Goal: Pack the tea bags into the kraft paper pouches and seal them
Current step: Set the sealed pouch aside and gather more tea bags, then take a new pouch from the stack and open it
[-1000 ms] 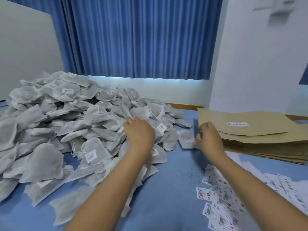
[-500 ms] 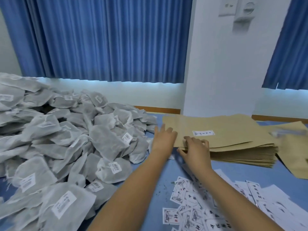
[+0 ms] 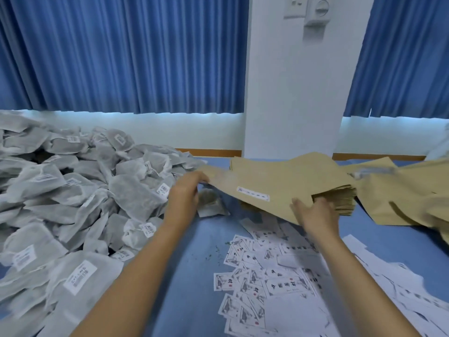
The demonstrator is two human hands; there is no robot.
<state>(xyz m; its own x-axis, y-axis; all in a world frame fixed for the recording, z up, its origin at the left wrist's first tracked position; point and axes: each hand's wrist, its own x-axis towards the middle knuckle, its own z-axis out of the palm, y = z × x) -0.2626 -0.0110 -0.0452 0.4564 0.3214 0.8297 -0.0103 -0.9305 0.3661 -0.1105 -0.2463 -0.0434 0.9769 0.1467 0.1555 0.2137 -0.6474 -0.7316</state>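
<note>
A heap of tea bags (image 3: 73,203) is piled on the table's (image 3: 189,263) left. A stack of kraft paper pouches (image 3: 340,200) is set to its right, the top pouch (image 3: 267,181) tilted above it, labels (image 3: 255,283) scattered in front.

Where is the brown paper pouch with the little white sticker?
Head view, right of centre: the top kraft pouch tilts above the pouch stack, gripped by the left hand and right hand, just right of the tea bag pile.

Two hands (image 3: 185,194) (image 3: 315,216), one tea-bag heap (image 3: 80,190), one pouch stack (image 3: 340,200)
</note>
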